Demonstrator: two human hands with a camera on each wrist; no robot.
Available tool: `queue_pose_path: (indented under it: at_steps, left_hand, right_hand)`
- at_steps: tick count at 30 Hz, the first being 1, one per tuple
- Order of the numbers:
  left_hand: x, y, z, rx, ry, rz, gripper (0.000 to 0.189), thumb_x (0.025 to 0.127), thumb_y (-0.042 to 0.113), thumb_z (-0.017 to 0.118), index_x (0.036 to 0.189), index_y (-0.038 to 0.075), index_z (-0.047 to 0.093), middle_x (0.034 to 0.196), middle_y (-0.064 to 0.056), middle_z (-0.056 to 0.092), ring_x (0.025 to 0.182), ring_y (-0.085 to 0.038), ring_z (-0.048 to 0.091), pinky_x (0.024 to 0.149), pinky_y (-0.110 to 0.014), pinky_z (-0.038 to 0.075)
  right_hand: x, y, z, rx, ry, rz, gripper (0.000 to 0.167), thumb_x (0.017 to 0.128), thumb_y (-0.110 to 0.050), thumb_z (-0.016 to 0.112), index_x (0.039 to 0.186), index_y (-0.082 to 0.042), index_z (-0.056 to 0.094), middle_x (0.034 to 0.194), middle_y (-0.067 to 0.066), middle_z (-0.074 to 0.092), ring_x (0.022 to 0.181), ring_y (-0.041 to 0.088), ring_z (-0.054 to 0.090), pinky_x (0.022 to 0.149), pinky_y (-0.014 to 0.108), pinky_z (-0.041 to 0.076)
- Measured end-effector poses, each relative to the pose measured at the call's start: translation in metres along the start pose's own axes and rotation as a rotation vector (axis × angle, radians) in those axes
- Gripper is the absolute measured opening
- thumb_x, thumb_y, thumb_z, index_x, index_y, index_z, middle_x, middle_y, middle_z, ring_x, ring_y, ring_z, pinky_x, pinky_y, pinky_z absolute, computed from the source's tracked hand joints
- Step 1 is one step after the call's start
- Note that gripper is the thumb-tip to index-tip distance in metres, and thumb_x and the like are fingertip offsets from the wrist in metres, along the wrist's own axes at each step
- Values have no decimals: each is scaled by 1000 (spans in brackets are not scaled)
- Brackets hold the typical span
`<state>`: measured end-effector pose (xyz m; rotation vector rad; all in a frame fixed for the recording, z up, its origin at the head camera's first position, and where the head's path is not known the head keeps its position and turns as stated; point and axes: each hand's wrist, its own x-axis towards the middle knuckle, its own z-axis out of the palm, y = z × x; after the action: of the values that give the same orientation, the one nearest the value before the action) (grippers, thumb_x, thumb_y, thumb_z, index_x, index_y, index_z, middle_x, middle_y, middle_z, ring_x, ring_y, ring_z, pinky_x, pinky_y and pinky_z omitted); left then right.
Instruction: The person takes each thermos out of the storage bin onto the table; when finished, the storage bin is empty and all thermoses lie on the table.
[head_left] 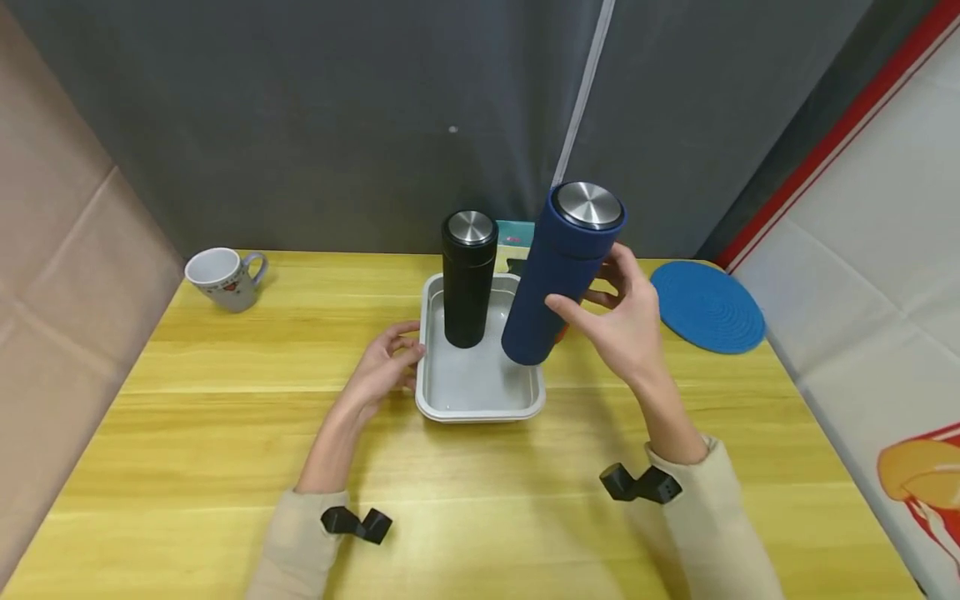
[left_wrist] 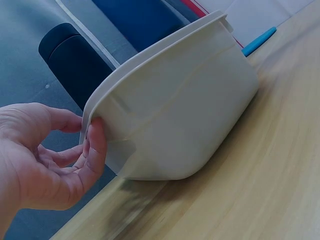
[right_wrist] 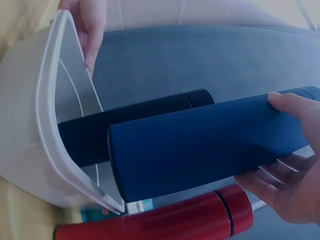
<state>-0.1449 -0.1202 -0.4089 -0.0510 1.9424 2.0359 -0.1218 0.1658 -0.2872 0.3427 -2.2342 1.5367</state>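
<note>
A blue thermos (head_left: 551,292) with a steel-topped lid is held tilted by my right hand (head_left: 618,321), thumb on one side and fingers on the other. Its base is over the right part of a pale grey plastic tub (head_left: 480,392). My left hand (head_left: 386,362) pinches the tub's left rim, as the left wrist view shows at the rim (left_wrist: 92,112). Inside the tub a black thermos (head_left: 467,283) stands upright. A red thermos (right_wrist: 175,220) is outside the tub on its right, mostly hidden behind the blue one in the head view.
On the back left of the wooden table (head_left: 225,433) stands a patterned mug (head_left: 228,283). A round blue mat (head_left: 708,307) lies at the back right. Behind the tub, a teal box-like item (head_left: 516,232) is partly covered. A dark curtain (head_left: 337,125) hangs along the back edge.
</note>
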Motion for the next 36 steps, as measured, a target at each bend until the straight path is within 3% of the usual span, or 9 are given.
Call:
queue_pose_path:
  at_steps: [11,20,27,36]
  left_hand:
    - [0,-1,-1,-12,-3,-2,51,97,8,55,144,5,36,127,-25,48,82,-25,57,63,-31,56]
    - [-2,-3,-6,-7,14,3,51,97,8,55,144,5,36,123,-21,51,81,-25,57,64,-32,56]
    - [-3,-6,-6,-19,25,-2,49,97,7,55,143,6,38,119,-19,52,84,-27,55,64,-33,56]
    - [-2,-6,-6,-14,27,-3,50,97,8,55,144,6,37,121,-20,51,85,-27,55,65,-33,56]
  right_hand:
    - [-8,8,-26,-34,77,-25,64,75,2,80,133,-4,53,115,-3,59,98,17,60,77,19,54]
    - [-10,24,-38,-36,134,-21,63,75,3,80,132,-8,55,114,-3,60,99,17,59,77,18,54]
    - [-9,43,-46,-64,143,16,62,76,1,80,131,-6,54,112,-2,59,97,15,59,77,18,53]
    - [0,72,-52,-137,202,140,64,77,-11,81,134,-8,52,116,2,57,99,11,56,80,20,53]
